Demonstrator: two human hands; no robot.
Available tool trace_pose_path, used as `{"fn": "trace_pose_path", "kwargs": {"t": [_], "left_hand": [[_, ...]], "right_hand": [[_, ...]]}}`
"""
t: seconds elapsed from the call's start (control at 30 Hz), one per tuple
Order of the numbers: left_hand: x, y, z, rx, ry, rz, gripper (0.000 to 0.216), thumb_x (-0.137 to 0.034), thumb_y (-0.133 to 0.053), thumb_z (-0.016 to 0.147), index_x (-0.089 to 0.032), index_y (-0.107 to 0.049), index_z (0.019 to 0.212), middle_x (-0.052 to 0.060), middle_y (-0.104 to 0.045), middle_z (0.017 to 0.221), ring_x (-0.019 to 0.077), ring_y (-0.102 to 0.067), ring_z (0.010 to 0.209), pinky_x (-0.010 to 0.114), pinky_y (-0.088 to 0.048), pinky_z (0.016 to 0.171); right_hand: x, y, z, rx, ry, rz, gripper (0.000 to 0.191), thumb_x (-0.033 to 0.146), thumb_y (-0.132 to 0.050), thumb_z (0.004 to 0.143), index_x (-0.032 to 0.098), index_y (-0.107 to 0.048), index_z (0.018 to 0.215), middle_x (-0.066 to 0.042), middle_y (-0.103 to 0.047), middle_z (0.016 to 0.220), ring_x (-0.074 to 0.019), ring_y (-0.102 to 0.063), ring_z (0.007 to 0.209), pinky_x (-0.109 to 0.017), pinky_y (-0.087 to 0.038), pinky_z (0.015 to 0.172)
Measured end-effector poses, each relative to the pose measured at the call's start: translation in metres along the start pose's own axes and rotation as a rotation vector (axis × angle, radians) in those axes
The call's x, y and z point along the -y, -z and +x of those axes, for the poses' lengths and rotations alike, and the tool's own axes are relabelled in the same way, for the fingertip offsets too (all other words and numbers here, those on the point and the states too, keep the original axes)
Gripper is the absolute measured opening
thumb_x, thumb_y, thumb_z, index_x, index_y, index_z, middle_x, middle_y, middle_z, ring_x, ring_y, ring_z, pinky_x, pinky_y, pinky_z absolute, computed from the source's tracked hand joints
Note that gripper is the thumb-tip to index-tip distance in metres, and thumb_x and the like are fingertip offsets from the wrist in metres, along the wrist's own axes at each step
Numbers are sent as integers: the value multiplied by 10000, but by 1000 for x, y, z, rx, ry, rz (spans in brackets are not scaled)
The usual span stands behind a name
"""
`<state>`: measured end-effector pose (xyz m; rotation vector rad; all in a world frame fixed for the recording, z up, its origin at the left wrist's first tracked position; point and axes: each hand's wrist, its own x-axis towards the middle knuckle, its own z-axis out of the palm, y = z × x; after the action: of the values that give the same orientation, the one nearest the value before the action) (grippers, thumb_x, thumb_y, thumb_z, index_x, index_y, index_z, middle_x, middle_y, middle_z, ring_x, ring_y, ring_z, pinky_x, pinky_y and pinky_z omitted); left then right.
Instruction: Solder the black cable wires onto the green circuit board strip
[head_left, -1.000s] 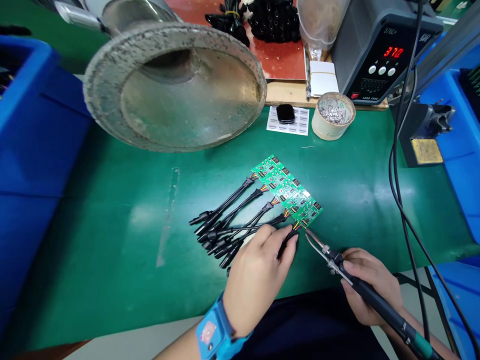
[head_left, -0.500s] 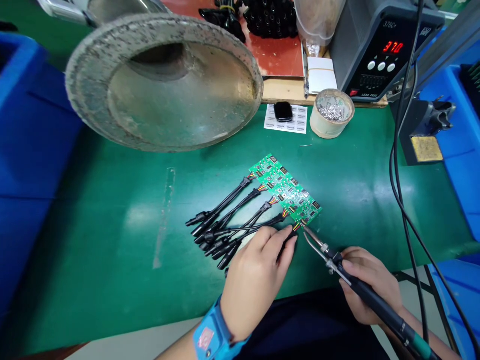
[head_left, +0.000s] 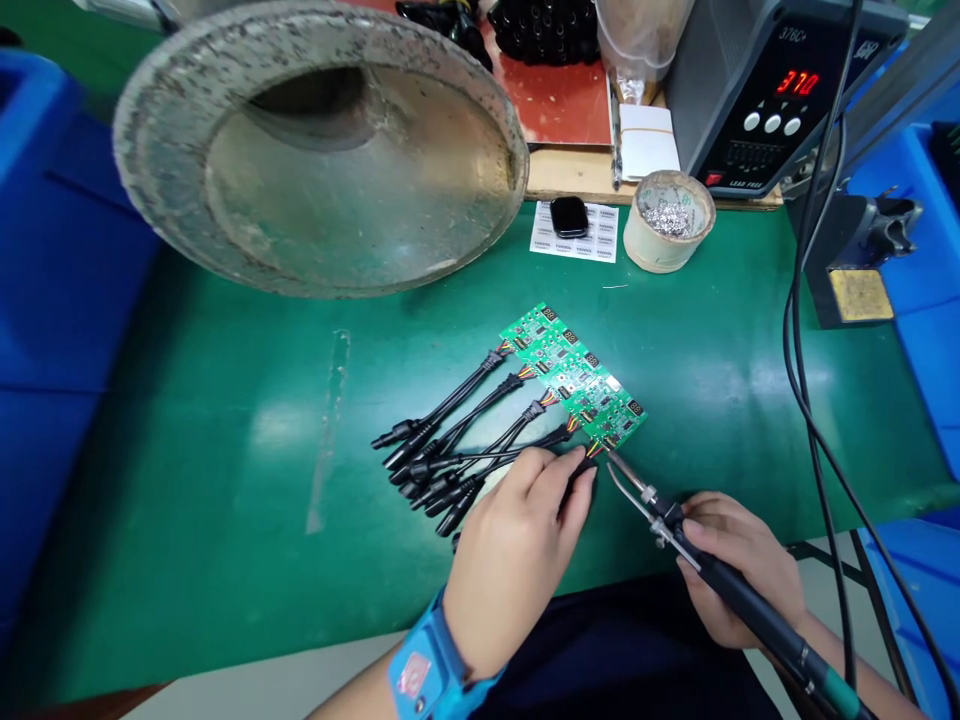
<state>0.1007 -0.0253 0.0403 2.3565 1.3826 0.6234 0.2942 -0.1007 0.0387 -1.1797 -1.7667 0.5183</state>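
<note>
A row of small green circuit boards (head_left: 574,375) lies on the green mat (head_left: 225,470), each with a black cable (head_left: 450,410) running off to the left. My left hand (head_left: 514,550) pinches the black cable end at the nearest board's edge. My right hand (head_left: 739,565) grips a soldering iron (head_left: 720,575), its tip touching the wires at that same board corner. A blue strap (head_left: 427,665) wraps my left wrist.
A large grey fume funnel (head_left: 322,150) hangs over the mat's far left. At the back right stand a soldering station reading 370 (head_left: 772,90), a cup of solder scraps (head_left: 667,230), a black watch on a label sheet (head_left: 570,220) and an iron holder (head_left: 855,270). Blue bins (head_left: 52,300) flank both sides.
Both hands and the iron hold the same place at the nearest board. Only the view has shifted slightly.
</note>
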Motion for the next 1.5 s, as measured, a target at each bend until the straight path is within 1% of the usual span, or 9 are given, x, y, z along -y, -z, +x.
{"fn": "trace_pose_path", "kwargs": {"t": [0.17,0.33,0.47,0.6,0.77,0.97,1.07,1.27,1.5], "left_hand": [[0,0,1,-4,-11,13,197,-240,-501,897,-123,-632,986,40,-590,783,150,-620,641,298,-563,676],[0,2,1,1,-41,39,207,-235,-510,893,-110,-640,995,42,-576,778,154,-610,628,295,-551,621],[-1,5,2,18,-52,90,226,-250,-480,910,-124,-636,1013,34,-572,773,143,-599,617,274,-532,587],[-1,7,3,67,-48,128,245,-266,-449,925,-140,-639,1016,26,-571,763,138,-591,618,267,-519,584],[-2,9,6,99,-64,170,257,-255,-451,919,-132,-645,1035,30,-566,761,162,-597,616,304,-522,575],[-6,14,10,131,-78,252,243,-241,-461,906,-146,-656,1015,17,-545,722,172,-592,567,311,-503,510],[-7,15,11,146,-80,286,238,-238,-473,898,-149,-657,1019,16,-542,717,172,-591,551,305,-494,488],[-8,14,13,163,-80,297,224,-227,-483,887,-149,-666,990,24,-550,724,172,-595,537,301,-492,472],[-11,17,14,191,-66,307,236,-221,-464,896,-155,-673,984,23,-545,725,177,-604,558,310,-512,492]], "right_hand": [[0,1,-2,-3,-3,10,533,4,-523,723,162,-490,1231,-45,-613,782,-157,-589,659,-405,-577,694],[1,2,-1,-26,4,34,556,-20,-512,702,149,-496,1231,-42,-595,788,-153,-578,668,-384,-571,686],[-1,2,-2,13,10,23,573,-1,-528,711,160,-478,1259,-48,-597,798,-161,-580,675,-400,-572,694],[-2,1,-2,58,14,-8,556,30,-526,733,169,-464,1267,-56,-611,796,-173,-589,679,-410,-574,674],[-2,-1,-2,68,2,-6,548,26,-523,732,167,-460,1258,-43,-608,752,-171,-588,658,-409,-569,675],[-3,0,-7,101,35,-40,556,42,-529,742,144,-442,1281,-70,-630,818,-179,-608,687,-426,-569,716],[-3,0,-8,101,36,-55,550,57,-527,751,153,-443,1286,-66,-631,817,-183,-611,696,-434,-570,725],[-2,1,-6,73,23,-15,603,19,-529,722,154,-425,1300,-50,-598,813,-155,-580,669,-401,-568,716],[-4,0,-8,119,27,-35,594,27,-528,731,138,-413,1303,-71,-618,835,-178,-580,715,-429,-559,728]]}}
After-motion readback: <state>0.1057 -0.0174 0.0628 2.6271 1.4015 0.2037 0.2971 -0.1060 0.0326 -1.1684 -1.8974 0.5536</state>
